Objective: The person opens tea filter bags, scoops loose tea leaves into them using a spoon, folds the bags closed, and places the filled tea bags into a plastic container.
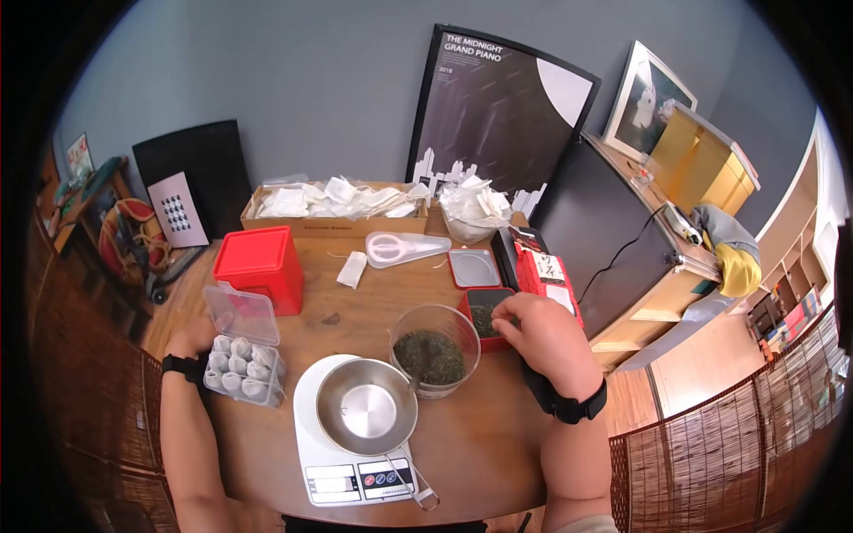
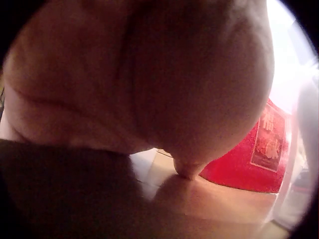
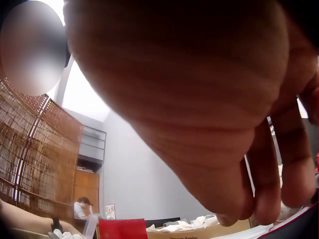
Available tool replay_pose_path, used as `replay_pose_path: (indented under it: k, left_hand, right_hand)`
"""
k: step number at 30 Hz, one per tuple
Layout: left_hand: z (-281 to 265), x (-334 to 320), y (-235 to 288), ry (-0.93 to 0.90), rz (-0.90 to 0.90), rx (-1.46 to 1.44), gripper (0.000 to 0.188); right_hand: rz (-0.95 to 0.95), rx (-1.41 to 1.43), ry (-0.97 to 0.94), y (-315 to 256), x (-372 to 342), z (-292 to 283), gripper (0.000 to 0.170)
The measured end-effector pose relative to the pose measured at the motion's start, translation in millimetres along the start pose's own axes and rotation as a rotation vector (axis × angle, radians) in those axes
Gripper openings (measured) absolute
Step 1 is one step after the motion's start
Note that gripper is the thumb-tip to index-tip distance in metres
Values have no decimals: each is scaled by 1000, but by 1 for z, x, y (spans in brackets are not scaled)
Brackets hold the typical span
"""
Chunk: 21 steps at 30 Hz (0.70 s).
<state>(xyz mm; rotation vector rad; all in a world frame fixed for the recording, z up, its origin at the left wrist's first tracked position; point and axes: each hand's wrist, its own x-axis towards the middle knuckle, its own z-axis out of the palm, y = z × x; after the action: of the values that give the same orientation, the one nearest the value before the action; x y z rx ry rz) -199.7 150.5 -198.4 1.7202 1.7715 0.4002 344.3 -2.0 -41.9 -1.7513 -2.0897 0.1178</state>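
My right hand (image 1: 544, 333) is over a red square tin (image 1: 499, 345) of dark green dried leaves, fingers bent down toward it. I cannot tell whether the fingertips pinch any leaves. In the right wrist view, the palm and hanging fingers (image 3: 297, 184) fill much of the picture. My left hand (image 1: 191, 341) rests on the table, partly hidden behind a clear hinged box (image 1: 242, 313) of white wrapped bundles. A clear tub (image 1: 462, 355) with leaves and a dark scoop stands beside the tin. A steel pan (image 1: 368, 410) sits on a white kitchen scale (image 1: 313, 444).
A red lidded canister (image 1: 259, 258) stands behind the clear box. Farther back are a cardboard tray (image 1: 311, 227) of white pouches, scissors in a clear case (image 1: 409, 252), a single pouch (image 1: 352, 270) and a bowl of pouches (image 1: 474, 213). A red packet (image 1: 544, 271) lies right of the tin.
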Motion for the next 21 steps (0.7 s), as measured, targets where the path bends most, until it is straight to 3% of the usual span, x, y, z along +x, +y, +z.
replay_pose_path:
  k: [2,6,8,13,17,21]
  left_hand:
    - [-6,-5,9,-61,115,142,59]
    - [-12,2,5,-97,52,313,58]
    - [-13,-6,13,-127,38,231,60]
    - [-2,22,-45,-147,70,74,61]
    - [-3,7,-22,-81,141,61,59]
    - [-4,3,-13,-130,133,3,58]
  right_hand:
    - [19,-57,-58,1,3,4,11]
    - [20,-47,-167,12,6,19,15]
    - [20,-48,-231,17,6,27,15]
    - [28,-65,-287,22,8,32,14]
    - [-25,-46,-281,28,9,37,13]
    - [-31,-33,-285,24,9,36,13]
